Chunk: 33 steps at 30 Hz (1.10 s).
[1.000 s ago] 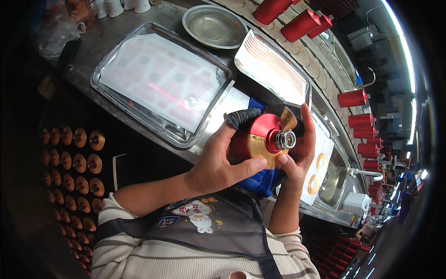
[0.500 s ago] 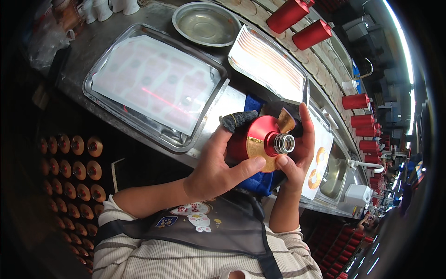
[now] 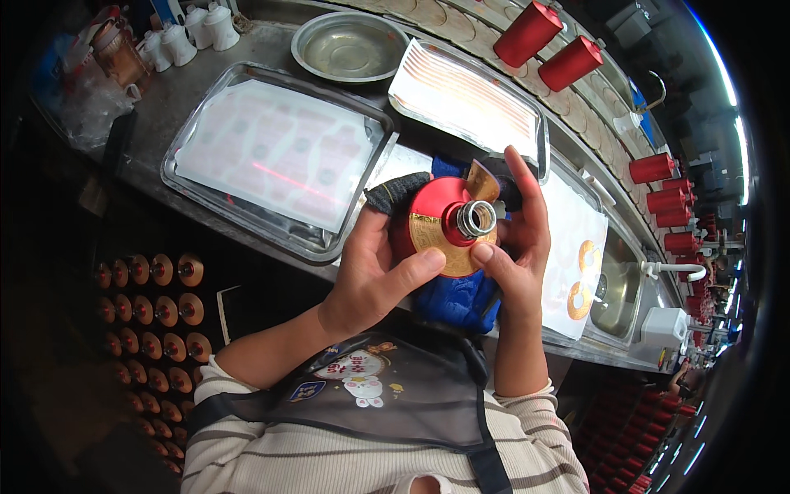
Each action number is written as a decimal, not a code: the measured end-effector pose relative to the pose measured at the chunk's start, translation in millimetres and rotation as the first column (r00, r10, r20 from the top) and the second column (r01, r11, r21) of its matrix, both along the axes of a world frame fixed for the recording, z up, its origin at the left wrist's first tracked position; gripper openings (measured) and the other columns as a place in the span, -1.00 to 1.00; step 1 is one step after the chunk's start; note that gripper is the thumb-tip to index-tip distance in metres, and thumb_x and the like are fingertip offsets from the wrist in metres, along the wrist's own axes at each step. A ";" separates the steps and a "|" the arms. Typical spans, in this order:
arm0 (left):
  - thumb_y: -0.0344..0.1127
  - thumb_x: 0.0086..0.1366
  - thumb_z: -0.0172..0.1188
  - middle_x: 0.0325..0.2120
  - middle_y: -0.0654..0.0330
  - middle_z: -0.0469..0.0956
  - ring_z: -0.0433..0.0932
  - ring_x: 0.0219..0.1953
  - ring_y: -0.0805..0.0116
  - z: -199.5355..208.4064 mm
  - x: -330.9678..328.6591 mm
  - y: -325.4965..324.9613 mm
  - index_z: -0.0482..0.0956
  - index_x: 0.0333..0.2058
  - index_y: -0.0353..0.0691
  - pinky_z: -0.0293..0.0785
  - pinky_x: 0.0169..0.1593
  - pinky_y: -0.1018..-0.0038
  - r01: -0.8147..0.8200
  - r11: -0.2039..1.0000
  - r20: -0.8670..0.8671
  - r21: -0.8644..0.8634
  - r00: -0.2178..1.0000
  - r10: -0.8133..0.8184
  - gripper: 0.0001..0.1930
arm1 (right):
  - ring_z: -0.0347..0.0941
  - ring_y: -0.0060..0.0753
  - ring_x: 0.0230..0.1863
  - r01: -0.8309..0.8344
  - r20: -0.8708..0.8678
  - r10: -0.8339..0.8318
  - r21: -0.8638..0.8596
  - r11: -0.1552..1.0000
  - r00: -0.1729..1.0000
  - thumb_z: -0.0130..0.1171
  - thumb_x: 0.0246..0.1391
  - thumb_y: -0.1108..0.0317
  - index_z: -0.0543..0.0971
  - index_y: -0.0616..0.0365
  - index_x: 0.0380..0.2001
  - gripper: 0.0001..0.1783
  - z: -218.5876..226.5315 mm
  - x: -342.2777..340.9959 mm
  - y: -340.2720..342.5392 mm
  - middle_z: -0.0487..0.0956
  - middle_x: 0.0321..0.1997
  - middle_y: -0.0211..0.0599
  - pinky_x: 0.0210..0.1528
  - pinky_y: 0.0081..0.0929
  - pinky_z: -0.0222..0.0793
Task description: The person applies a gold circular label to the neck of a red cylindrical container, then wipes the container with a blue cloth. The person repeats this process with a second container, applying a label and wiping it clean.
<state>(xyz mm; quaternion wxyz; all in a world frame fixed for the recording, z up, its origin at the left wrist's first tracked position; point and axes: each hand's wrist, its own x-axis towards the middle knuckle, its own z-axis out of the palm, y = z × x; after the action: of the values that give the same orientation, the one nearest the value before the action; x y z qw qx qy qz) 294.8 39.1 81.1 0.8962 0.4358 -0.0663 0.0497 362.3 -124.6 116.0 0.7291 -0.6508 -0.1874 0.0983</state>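
Observation:
Between my two hands is a red bottle with a bare threaded neck, tilted so its shoulder faces up. A gold ring-shaped label lies on the shoulder. One end of it stands up, apart from the bottle, beside the neck. My left hand wraps the left side, its thumb pressed on the label; a dark knitted cover sits on a finger. With its thumb also on the label, my right hand grips the right side, index finger stretched upward. The bottle's underside is hidden above a blue cloth.
A metal tray with a white label sheet is at left. Behind are a round metal basin and a tray of striped strips. At right, a white sheet carries gold ring labels, beside a sink. Red bottles stand on a conveyor.
The whole view has shifted a little. In my hands the bottle has tipped slightly, its neck pointing more upward. Both thumbs stay on the label, and its raised end still stands up.

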 end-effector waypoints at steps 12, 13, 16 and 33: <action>-0.35 0.30 0.21 0.15 0.08 0.36 0.38 0.18 0.36 2.8 -1.8 -3.5 0.14 0.29 -0.29 0.30 0.27 0.37 -0.021 1.000 -0.003 -0.004 1.000 0.021 -0.35 | 0.49 -0.74 -0.28 -0.025 0.060 0.023 0.027 0.999 0.998 0.39 -0.13 0.39 0.16 0.25 0.39 0.00 -9.5 1.6 -7.4 0.17 0.47 -0.11 -0.29 -0.78 0.38; -0.33 0.31 0.20 0.13 0.10 0.38 0.39 0.16 0.38 2.5 -1.8 -2.6 0.16 0.28 -0.29 0.32 0.25 0.39 -0.023 1.000 -0.035 0.010 0.999 0.023 -0.37 | 0.49 -0.73 -0.27 -0.033 0.063 0.031 0.025 0.999 0.998 0.38 -0.12 0.39 0.15 0.25 0.39 -0.01 -9.2 2.4 -7.8 0.16 0.47 -0.10 -0.28 -0.77 0.39; -0.30 0.34 0.19 0.08 0.13 0.43 0.43 0.11 0.43 2.9 -1.3 -1.6 0.23 0.25 -0.29 0.35 0.21 0.43 -0.056 0.998 -0.100 0.025 0.993 0.058 -0.44 | 0.51 -0.70 -0.25 -0.032 0.065 0.030 0.026 0.999 0.997 0.38 -0.11 0.39 0.15 0.26 0.39 -0.01 -7.2 2.2 -7.0 0.16 0.48 -0.10 -0.26 -0.76 0.42; -0.27 0.42 0.13 0.07 0.12 0.45 0.43 0.11 0.44 3.5 0.9 -8.0 0.29 0.20 -0.31 0.35 0.20 0.45 -0.098 0.993 -0.057 0.069 0.993 0.102 -0.54 | 0.39 -0.79 -0.35 -0.031 0.078 0.032 -0.011 0.999 0.996 0.39 -0.08 0.32 0.16 0.23 0.41 -0.02 -5.9 -0.4 -10.5 0.36 0.28 -0.21 -0.35 -0.82 0.26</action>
<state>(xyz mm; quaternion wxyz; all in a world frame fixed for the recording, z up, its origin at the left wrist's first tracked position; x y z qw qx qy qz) 295.7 31.1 84.5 0.8794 0.4691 -0.0192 0.0791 361.9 -135.1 110.1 0.7164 -0.6548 -0.2254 0.0852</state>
